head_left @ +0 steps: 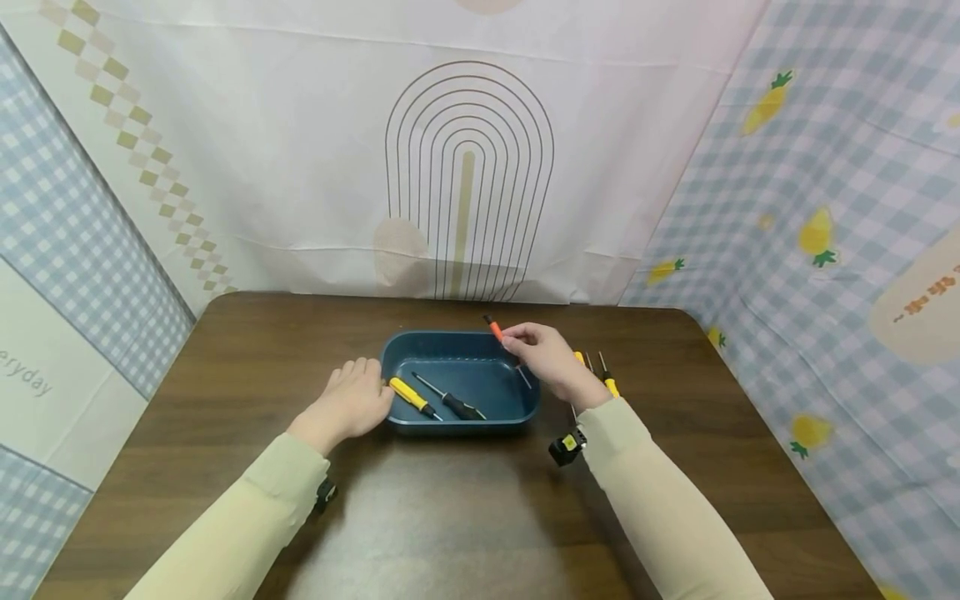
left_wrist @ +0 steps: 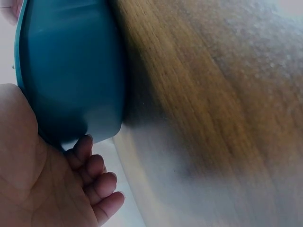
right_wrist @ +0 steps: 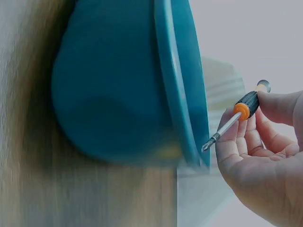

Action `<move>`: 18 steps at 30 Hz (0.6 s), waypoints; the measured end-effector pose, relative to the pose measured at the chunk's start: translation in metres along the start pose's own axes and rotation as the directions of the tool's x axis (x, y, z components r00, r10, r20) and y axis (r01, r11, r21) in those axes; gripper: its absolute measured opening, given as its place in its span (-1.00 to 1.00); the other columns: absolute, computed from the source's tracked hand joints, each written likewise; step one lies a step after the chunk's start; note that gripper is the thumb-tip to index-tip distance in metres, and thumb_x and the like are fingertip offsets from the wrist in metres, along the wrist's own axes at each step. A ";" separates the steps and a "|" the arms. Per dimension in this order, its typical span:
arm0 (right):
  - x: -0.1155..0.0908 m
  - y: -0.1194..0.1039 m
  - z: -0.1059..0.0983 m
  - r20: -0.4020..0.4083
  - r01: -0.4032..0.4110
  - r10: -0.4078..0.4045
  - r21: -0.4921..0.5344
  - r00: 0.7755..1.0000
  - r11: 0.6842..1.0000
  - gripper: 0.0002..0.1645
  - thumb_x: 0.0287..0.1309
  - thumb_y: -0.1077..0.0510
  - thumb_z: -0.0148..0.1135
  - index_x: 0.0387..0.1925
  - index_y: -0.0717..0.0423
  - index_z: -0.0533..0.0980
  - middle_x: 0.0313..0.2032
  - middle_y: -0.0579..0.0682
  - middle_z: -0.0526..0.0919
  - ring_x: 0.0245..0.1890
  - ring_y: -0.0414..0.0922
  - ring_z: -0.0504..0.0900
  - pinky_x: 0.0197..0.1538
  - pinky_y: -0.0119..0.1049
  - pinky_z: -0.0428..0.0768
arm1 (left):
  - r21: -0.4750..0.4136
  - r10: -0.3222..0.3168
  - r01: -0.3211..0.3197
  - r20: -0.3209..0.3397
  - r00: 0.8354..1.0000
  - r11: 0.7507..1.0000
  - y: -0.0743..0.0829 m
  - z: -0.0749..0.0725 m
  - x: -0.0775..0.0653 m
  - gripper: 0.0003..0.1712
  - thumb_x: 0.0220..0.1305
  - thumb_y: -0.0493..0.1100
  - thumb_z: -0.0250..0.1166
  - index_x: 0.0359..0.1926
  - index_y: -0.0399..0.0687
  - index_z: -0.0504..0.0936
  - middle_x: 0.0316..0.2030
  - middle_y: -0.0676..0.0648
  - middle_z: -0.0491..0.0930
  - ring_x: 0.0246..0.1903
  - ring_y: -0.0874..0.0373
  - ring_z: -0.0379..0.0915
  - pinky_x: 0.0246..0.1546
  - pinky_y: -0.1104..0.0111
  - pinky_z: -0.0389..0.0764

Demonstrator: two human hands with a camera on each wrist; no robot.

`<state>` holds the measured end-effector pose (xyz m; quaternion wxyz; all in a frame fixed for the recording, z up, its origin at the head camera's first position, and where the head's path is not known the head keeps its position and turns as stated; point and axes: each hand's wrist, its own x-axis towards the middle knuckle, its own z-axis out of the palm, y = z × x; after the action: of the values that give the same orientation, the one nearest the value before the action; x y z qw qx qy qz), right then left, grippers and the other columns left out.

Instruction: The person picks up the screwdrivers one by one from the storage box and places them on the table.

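Observation:
A dark blue rectangular basin (head_left: 495,379) stands on the wooden table. My left hand (head_left: 352,396) holds its left end, thumb by the rim and curled fingers (left_wrist: 102,184) against the outer wall. Over the basin's right side, my right hand (head_left: 551,358) pinches a screwdriver (right_wrist: 247,105) by its black and orange handle. Its cross-shaped tip points down toward the inside of the basin. On the basin floor lie a yellow-handled screwdriver (head_left: 408,393) and a black-handled screwdriver (head_left: 461,407), side by side and slanted.
Right of the basin, partly hidden behind my right wrist, lie several more screwdrivers, one with a yellow handle (head_left: 611,387). A patterned cloth (head_left: 315,150) hangs behind the table (head_left: 450,517), and checked cloth (head_left: 817,150) hangs along the right side.

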<state>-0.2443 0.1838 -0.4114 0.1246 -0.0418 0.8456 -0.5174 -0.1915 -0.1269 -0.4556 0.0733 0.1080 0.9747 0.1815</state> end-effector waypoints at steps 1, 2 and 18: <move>-0.001 0.001 -0.004 -0.008 0.002 -0.002 0.008 1.000 1.000 -0.69 0.32 0.03 0.17 0.01 0.07 0.55 0.01 0.18 0.56 -0.11 0.05 0.52 -0.07 -0.09 0.54 | 0.000 -0.001 0.001 0.000 1.000 1.000 0.000 0.000 0.000 -0.57 0.31 -0.02 -0.02 -0.04 -0.31 0.37 -0.24 -0.13 0.33 -0.17 -0.05 0.22 -0.11 0.09 0.28; -0.001 0.003 -0.009 -0.017 -0.002 0.002 0.023 1.000 1.000 -0.68 0.32 0.03 0.16 0.02 0.09 0.54 0.02 0.20 0.55 -0.10 0.06 0.53 -0.05 -0.08 0.54 | 0.000 -0.001 0.001 0.001 1.000 1.000 0.000 0.000 0.000 -0.57 0.31 -0.02 -0.02 -0.03 -0.32 0.37 -0.24 -0.13 0.33 -0.17 -0.05 0.22 -0.11 0.08 0.28; -0.016 0.056 -0.092 -0.146 -0.124 0.134 0.075 0.980 0.989 -0.48 0.40 -0.01 0.03 0.23 0.21 0.38 0.15 0.26 0.41 0.00 0.15 0.46 0.09 0.08 0.42 | 0.000 0.006 -0.006 -0.006 1.000 1.000 0.000 -0.001 0.000 -0.55 0.31 -0.02 -0.02 -0.01 -0.34 0.38 -0.22 -0.14 0.36 -0.15 -0.05 0.24 -0.09 0.07 0.29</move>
<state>-0.2486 0.2925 -0.4186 0.0947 0.0565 0.8361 -0.5373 -0.1916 -0.1268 -0.4547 0.0699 0.1105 0.9745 0.1822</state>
